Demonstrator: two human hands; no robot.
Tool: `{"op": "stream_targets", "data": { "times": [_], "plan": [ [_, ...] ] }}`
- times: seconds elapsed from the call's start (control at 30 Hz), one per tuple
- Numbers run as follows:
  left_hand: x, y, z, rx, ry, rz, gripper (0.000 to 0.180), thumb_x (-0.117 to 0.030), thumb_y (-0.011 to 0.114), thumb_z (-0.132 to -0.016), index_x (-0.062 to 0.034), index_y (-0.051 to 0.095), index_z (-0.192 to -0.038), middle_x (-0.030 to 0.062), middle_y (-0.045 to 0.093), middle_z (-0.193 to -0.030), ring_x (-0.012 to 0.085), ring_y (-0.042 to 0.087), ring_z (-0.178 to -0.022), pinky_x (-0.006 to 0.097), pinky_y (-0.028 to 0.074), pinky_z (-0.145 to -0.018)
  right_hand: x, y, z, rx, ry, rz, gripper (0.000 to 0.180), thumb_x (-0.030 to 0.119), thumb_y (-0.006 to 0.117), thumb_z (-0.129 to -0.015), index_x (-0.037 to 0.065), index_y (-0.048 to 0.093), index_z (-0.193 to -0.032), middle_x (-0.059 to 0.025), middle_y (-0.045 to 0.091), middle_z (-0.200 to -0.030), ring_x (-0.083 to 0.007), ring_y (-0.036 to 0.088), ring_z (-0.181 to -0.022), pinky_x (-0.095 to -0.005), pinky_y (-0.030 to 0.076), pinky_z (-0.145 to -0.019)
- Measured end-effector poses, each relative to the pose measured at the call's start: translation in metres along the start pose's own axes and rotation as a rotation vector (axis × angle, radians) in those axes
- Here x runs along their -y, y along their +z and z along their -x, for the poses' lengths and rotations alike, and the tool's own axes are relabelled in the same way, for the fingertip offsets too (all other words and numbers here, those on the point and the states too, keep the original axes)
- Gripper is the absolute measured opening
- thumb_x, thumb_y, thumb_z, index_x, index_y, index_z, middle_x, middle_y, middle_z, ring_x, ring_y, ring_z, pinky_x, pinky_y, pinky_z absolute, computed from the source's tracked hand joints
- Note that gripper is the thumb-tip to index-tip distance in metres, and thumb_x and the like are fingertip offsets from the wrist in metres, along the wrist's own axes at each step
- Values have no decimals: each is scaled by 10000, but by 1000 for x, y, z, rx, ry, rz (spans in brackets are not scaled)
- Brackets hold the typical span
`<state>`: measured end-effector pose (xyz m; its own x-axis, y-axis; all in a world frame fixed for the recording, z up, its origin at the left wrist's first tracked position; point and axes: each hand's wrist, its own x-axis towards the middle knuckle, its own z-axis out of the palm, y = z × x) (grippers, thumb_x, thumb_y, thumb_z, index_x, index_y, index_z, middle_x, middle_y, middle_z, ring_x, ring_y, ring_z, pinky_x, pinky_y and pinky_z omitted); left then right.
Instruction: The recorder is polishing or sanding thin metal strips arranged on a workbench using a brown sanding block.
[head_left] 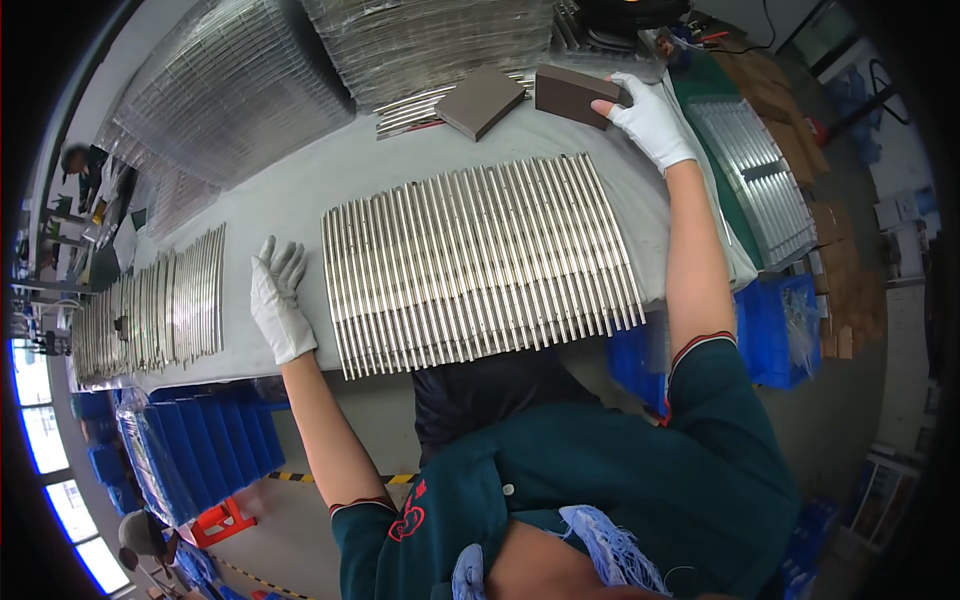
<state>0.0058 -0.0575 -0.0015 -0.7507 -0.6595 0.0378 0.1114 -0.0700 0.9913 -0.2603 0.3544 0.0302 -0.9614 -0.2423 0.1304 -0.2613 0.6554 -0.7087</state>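
**Mia:** What is the right hand [648, 118] in the white glove doing?

**Ben:** It is stretched far out. Its fingers are curled over the end of a dark brown block [572, 93] that looks like a sanding sponge. I think it has hold of the block, but the glove hides the thumb, so I can't be sure how tight the hold is.

**Mia:** And the left hand [279, 300]?

**Ben:** It is open and flat, with its fingers spread, and it holds nothing. It rests on the grey table [300, 195], just beside the left edge of the big row of shiny silver metal rods [478, 262].

**Mia:** Which way do the rods lie?

**Ben:** They lie side by side. Each long rod points away from the person, so the row spreads from the left hand toward the right arm. The block is past the far end of the rods, so the right hand is much nearer to it.

**Mia:** What else is near?

**Ben:** A second flat brown block [481, 100] sits just left of the right hand. A smaller bunch of silver rods [155, 305] lies well to the left of the left hand. They all look smooth, hard and thin.
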Motion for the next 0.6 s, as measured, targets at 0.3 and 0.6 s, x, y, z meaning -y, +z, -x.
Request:
{"op": "stream_targets", "data": {
  "times": [0.3,0.6],
  "plan": [
    [-30,83,64,294,208,-326,324,-155,584,-957,-5,594,-1243,112,651,-1177,177,591,-1124,303,445,-984,12,15,9,229,-139,-1064,502,379,629,-916,3,552,-1240,-48,619,-1151,-127,588,-1026,-259,465,-903],
    [-1,244,167,1195,990,-754,604,-396,604,-853,4,488,-1291,209,482,-1319,363,396,-1302,460,285,-1100,36,56,19,413,-14,-755,458,477,516,-960,51,601,-1107,3,612,-961,-64,558,-853,-215,466,-772]
  ]
}}
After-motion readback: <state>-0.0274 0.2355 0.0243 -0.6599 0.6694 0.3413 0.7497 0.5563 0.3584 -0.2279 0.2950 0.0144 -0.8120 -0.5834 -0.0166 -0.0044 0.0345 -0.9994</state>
